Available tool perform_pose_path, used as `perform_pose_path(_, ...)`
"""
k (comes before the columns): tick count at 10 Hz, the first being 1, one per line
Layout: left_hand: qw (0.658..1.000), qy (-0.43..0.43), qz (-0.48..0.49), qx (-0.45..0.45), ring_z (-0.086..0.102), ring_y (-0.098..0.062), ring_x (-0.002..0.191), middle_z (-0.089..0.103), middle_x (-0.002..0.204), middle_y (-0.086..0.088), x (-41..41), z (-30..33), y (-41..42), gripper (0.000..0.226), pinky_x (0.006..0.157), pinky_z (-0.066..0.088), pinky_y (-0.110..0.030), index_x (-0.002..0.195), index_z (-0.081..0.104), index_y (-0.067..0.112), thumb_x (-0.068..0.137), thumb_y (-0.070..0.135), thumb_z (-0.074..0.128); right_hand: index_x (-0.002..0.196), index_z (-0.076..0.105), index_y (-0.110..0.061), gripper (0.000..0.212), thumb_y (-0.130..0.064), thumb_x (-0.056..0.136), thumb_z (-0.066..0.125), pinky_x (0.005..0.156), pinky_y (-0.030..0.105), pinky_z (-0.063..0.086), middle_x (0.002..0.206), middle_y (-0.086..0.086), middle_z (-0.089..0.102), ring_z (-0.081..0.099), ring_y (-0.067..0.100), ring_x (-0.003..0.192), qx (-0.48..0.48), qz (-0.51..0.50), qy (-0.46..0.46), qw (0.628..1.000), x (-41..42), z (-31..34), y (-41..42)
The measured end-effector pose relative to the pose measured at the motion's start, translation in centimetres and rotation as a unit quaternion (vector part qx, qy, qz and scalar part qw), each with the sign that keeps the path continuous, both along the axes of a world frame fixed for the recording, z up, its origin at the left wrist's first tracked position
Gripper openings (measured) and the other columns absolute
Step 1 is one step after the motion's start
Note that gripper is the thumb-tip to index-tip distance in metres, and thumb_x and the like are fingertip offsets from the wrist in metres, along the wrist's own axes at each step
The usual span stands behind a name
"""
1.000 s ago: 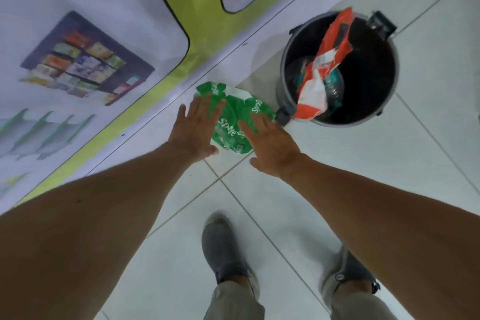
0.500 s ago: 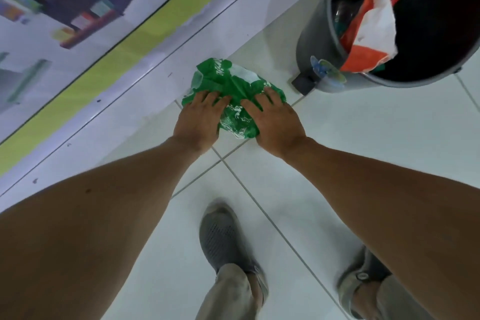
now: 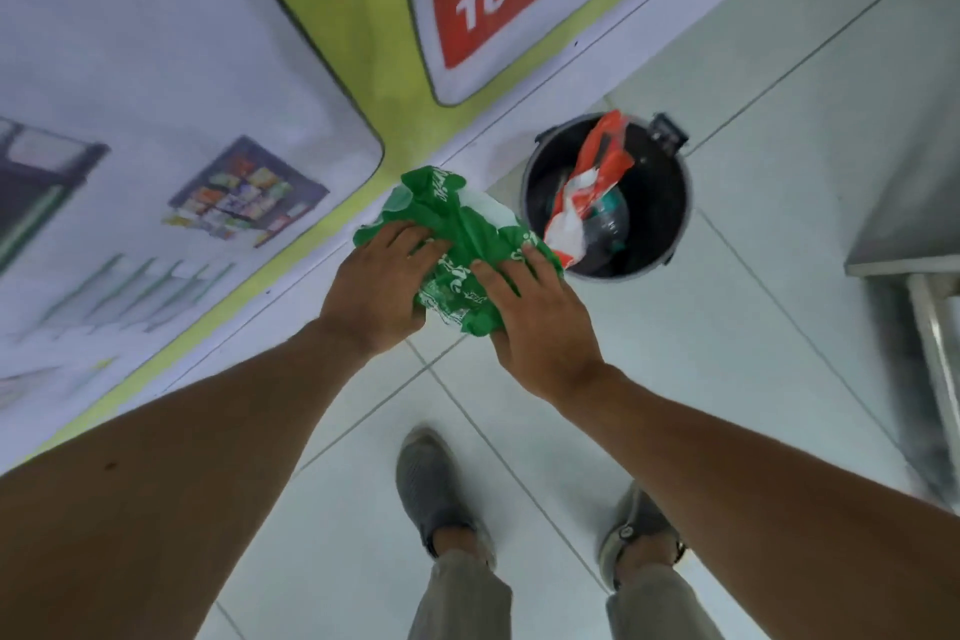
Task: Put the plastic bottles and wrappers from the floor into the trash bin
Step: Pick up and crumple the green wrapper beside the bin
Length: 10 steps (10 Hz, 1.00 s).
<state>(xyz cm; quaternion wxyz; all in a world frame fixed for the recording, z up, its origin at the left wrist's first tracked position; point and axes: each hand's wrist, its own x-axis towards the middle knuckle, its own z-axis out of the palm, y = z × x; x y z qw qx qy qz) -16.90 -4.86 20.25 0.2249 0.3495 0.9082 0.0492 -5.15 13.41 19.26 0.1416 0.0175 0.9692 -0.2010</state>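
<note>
A crumpled green wrapper (image 3: 462, 234) with white print is held up off the floor between both hands. My left hand (image 3: 376, 286) grips its left side and my right hand (image 3: 540, 322) grips its right side. Just right of the wrapper stands the round dark trash bin (image 3: 670, 224), open at the top. Inside it an orange and white wrapper (image 3: 587, 192) sticks up, with a plastic bottle (image 3: 610, 218) partly visible beneath it.
A printed wall panel (image 3: 208, 94) with a red sign runs along the left and top. A metal table leg and edge (image 3: 930, 307) stand at the right. My two grey shoes (image 3: 431, 489) are on the white tiled floor below.
Both hands closed on the green wrapper and lifted it off the floor. The view rose, so the bin now looks smaller and farther away.
</note>
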Motion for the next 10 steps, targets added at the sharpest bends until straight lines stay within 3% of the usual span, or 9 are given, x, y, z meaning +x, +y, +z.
perform_pose_path(1, 0.998, 0.034, -0.038, 0.034, 0.047, -0.037, 0.139, 0.06, 0.143, -0.014, -2.0, 2.3, 5.7, 0.074, 0.111, 0.046, -0.053, 0.143, 0.057, 0.012, 0.07, 0.012, 0.072, 0.152, 0.045, -0.019, 0.066, -0.024, 0.088, 0.061, 0.104, 0.054, 0.053, 0.139, 0.009, 0.06, 0.042, 0.04, 0.142, -0.003, -0.086, 0.013, 0.996, 0.0, 2.8, 4.3)
perform_pose_path(2, 0.994, 0.05, -0.069, 0.074, 0.045, -0.039, 0.142, 0.058, 0.146, -0.016, -2.9, 2.6, 11.0, 0.063, 0.116, 0.041, -0.054, 0.144, 0.057, 0.01, 0.081, 0.013, 0.067, 0.15, 0.047, -0.019, 0.063, -0.026, 0.089, 0.063, 0.08, 0.049, 0.063, 0.132, 0.006, 0.063, 0.05, 0.033, 0.134, 0.003, -0.167, 0.022, 0.986, 1.1, 3.5, 8.0)
perform_pose_path(3, 0.99, 0.052, -0.08, 0.105, 0.045, -0.04, 0.142, 0.057, 0.147, -0.016, -2.0, 2.3, 15.9, 0.059, 0.118, 0.039, -0.053, 0.144, 0.057, 0.01, 0.087, 0.02, 0.071, 0.15, 0.046, -0.02, 0.061, -0.031, 0.093, 0.062, 0.069, 0.047, 0.062, 0.132, 0.005, 0.064, 0.056, 0.03, 0.126, 0.013, -0.233, 0.014, 0.972, 3.3, 3.4, 11.0)
perform_pose_path(5, 0.998, 0.04, -0.004, 0.055, 0.035, -0.037, 0.149, 0.044, 0.158, -0.015, 0.7, 0.6, 19.5, 0.071, 0.122, 0.033, -0.05, 0.155, 0.039, 0.014, 0.091, 0.027, 0.068, 0.131, 0.049, -0.017, 0.046, -0.05, 0.099, 0.051, 0.066, 0.04, 0.046, 0.1, 0.013, 0.072, 0.067, 0.042, 0.089, -0.019, -0.349, -0.072, 0.934, 3.1, 2.5, 13.6)
perform_pose_path(6, 0.999, 0.028, 0.009, 0.017, 0.036, -0.035, 0.147, 0.042, 0.159, -0.012, 1.0, -1.1, 18.7, 0.068, 0.118, 0.036, -0.05, 0.156, 0.034, 0.015, 0.095, 0.029, 0.059, 0.123, 0.055, -0.013, 0.05, -0.056, 0.097, 0.047, 0.074, 0.042, 0.044, 0.108, 0.018, 0.068, 0.064, 0.043, 0.099, -0.055, -0.399, -0.146, 0.903, -0.6, 0.7, 14.6)
perform_pose_path(7, 1.0, 0.025, 0.013, 0.004, 0.042, -0.035, 0.14, 0.046, 0.154, -0.012, 1.1, -3.1, 17.4, 0.066, 0.112, 0.042, -0.051, 0.156, 0.034, 0.013, 0.096, 0.03, 0.057, 0.114, 0.062, -0.012, 0.045, -0.053, 0.097, 0.052, 0.083, 0.044, 0.056, 0.11, 0.014, 0.07, 0.066, 0.037, 0.094, -0.128, -0.446, -0.198, 0.863, -4.0, -1.5, 15.5)
perform_pose_path(8, 1.0, 0.015, -0.002, -0.018, 0.042, -0.035, 0.139, 0.045, 0.155, -0.014, 1.3, -4.8, 16.1, 0.062, 0.113, 0.041, -0.05, 0.155, 0.034, 0.012, 0.1, 0.033, 0.053, 0.112, 0.061, -0.008, 0.043, -0.047, 0.095, 0.063, 0.084, 0.051, 0.064, 0.111, 0.015, 0.071, 0.072, 0.037, 0.091, -0.209, -0.51, -0.24, 0.8, -5.6, -3.0, 15.9)
perform_pose_path(9, 0.999, -0.006, -0.01, -0.047, 0.035, -0.036, 0.146, 0.037, 0.162, -0.014, 1.5, -5.5, 15.3, 0.062, 0.117, 0.037, -0.051, 0.158, 0.028, 0.014, 0.103, 0.038, 0.046, 0.125, 0.059, -0.009, 0.06, -0.05, 0.086, 0.076, 0.087, 0.048, 0.063, 0.117, 0.014, 0.07, 0.07, 0.036, 0.1, -0.217, -0.533, -0.216, 0.789, -5.5, -3.7, 15.7)
perform_pose_path(10, 0.999, -0.006, 0.014, -0.044, 0.029, -0.037, 0.151, 0.031, 0.166, -0.014, 1.4, -4.1, 15.4, 0.066, 0.122, 0.032, -0.052, 0.161, 0.023, 0.016, 0.103, 0.039, 0.046, 0.143, 0.039, -0.01, 0.095, -0.058, 0.074, 0.083, 0.096, 0.047, 0.056, 0.133, 0.014, 0.062, 0.062, 0.038, 0.12, -0.181, -0.522, -0.166, 0.817, -4.6, -2.1, 15.2)
